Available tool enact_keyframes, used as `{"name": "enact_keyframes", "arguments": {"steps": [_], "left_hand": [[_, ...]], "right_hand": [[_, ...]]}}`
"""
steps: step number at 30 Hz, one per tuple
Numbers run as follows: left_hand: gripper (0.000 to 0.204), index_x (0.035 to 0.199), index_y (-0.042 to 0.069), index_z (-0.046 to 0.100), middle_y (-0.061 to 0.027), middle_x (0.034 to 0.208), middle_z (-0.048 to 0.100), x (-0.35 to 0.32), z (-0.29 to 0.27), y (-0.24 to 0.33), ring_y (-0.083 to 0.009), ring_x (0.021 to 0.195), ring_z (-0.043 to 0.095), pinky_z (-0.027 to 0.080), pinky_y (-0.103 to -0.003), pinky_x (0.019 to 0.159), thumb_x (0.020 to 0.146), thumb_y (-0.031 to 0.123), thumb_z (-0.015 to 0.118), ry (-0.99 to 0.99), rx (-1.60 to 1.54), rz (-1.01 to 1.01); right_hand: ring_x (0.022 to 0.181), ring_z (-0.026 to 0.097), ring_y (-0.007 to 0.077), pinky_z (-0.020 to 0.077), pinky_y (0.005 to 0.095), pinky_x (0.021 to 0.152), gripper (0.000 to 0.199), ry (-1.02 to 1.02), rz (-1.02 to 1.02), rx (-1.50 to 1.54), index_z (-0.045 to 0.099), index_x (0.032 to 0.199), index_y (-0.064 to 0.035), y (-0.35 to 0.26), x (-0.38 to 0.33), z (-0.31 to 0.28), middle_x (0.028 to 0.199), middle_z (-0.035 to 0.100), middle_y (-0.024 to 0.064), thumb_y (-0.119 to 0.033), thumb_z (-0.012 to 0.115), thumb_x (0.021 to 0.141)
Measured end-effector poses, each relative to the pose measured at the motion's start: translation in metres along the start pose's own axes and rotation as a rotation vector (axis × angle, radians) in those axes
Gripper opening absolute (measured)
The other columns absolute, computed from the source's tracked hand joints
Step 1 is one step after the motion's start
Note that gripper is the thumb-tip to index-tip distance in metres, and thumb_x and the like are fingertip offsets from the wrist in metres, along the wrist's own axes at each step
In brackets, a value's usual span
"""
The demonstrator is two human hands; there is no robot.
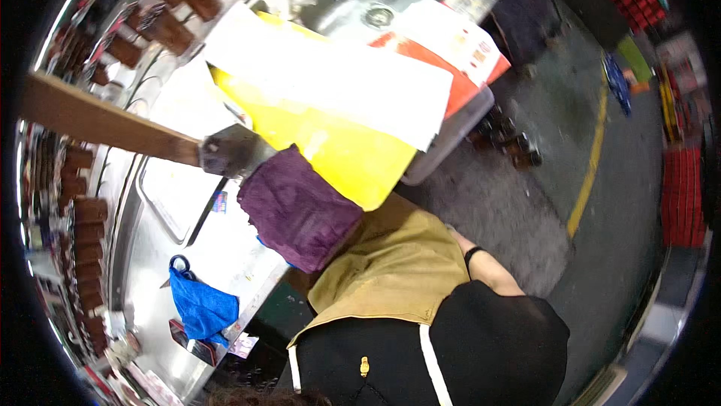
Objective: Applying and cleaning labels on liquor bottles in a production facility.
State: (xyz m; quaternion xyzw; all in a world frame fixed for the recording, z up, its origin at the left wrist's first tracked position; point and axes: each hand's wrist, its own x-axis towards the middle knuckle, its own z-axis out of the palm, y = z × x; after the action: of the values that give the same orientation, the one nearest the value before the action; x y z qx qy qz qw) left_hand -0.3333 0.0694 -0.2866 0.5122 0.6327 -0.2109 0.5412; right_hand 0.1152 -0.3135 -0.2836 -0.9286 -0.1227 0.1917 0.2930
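- Head view: the person bends over a stainless steel counter (225, 256), with a black top and tan apron (398, 271) filling the lower middle of the picture.
- A purple cloth (300, 207) is bunched at the counter's edge, just in front of the apron; it covers whatever hand works there, so no fingers show and their spread cannot be told.
- Touching the cloth's upper left corner is the metal blade of a broad scraper (233, 150), whose long brown wooden handle (105, 120) runs off toward the left rim. Whether a hand grips it under the cloth cannot be told.
- The person's right forearm (488, 263), with a dark band at the wrist, hangs down by the right hip, well away from the counter; the hand itself is hidden behind the apron, so its fingers cannot be judged.
- The left hand is not seen anywhere.
- Behind the cloth lies a yellow sheet (353, 158) with a white sheet (323, 75) lying over it; both lean across a white and orange-red box (458, 53).
- A round steel sink (375, 0) sits beyond them.
- A blue cloth (199, 304) lies crumpled on the counter nearer the lower left.
- Brown bottles (173, 27) stand in rows along the counter's far side.
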Motion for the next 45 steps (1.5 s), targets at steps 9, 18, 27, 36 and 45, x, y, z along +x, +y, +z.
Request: {"name": "enact_keyframes", "arguments": {"steps": [9,18,27,36,45], "left_hand": [[0.056,0.131,0.007,0.063,-0.0208,0.107,0.074,-0.02,0.074,-0.025,-0.0344,0.092,0.076,0.058,-0.045,0.07,0.1,0.054,0.058,0.032,-0.166,-0.163],[0.058,0.131,0.007,0.063,-0.0217,0.105,0.074,-0.029,0.168,-0.035,-0.0348,0.089,0.076,0.059,-0.045,0.068,0.102,0.057,0.056,0.087,-0.423,-0.152],[0.061,0.133,-0.007,0.065,-0.0171,0.124,0.074,-0.229,0.003,0.087,-0.0219,0.115,0.072,0.059,-0.034,0.1,0.108,0.048,0.059,-0.618,-0.065,0.035],[0.059,0.145,-0.003,0.056,-0.022,0.137,0.067,-0.232,-0.206,0.325,-0.031,0.124,0.067,0.054,-0.039,0.106,0.099,0.028,0.075,0.885,0.044,1.078],[0.111,0.161,-0.012,0.024,-0.0276,0.163,0.037,-0.083,-0.357,0.549,-0.0416,0.151,0.035,0.034,-0.043,0.125,0.083,0.037,0.087,1.523,0.109,0.888]], "right_hand": [[0.116,0.069,0.0323,0.0541,0.0418,0.095,0.043,-0.369,0.108,-0.422,0.07,0.129,-0.0017,-0.011,0.138,0.024,0.126,0.071,0.0181,-0.022,0.068,0.091],[0.122,0.068,0.0326,0.0537,0.0429,0.097,0.051,-0.458,0.172,-0.588,0.07,0.13,0.0005,0.033,0.149,0.019,0.131,0.07,0.0199,-0.031,0.066,0.09],[0.128,0.067,0.0329,0.0533,0.0441,0.1,0.061,-0.154,0.335,-0.442,0.069,0.131,0.0027,0.095,0.194,-0.046,0.137,0.069,0.0217,-0.041,0.064,0.09],[0.098,0.064,0.0235,0.0527,0.0366,0.092,0.021,0.629,-0.205,0.321,0.07,0.11,-0.0027,-0.085,0.175,-0.178,0.106,0.071,0.0119,-0.017,0.075,0.097],[0.076,0.058,0.0221,0.0472,0.0364,0.068,0.022,0.663,-0.92,0.057,0.067,0.114,0.0018,-0.28,0.139,-0.211,0.093,0.064,0.0094,-0.012,0.069,0.097]]}}
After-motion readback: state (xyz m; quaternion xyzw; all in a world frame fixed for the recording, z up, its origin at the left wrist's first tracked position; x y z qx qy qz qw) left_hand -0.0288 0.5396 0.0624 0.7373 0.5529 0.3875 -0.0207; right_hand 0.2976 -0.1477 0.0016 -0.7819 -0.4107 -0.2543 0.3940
